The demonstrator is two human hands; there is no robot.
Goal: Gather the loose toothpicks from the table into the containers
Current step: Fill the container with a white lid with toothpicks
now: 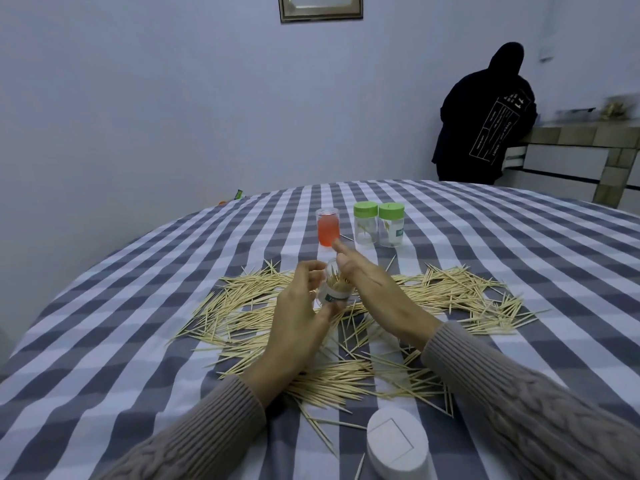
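The left hand (298,306) grips a clear jar (335,289), tilted and partly filled with toothpicks. The right hand (370,285) lies against the jar's mouth, fingers straight and together. Loose toothpicks (450,292) lie scattered across the checked tablecloth (138,306). Beyond stand two green-lidded jars (378,228) and one orange container (327,232). One white lid (396,441) sits nearest.

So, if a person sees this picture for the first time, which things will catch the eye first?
Probably the wide scatter of pale wooden toothpicks across the grey-and-white checked tablecloth. At its middle, the left hand grips a clear plastic container already packed with toothpicks, with the right hand open beside it. Behind stand a red-tinted clear jar and two green-lidded clear jars.
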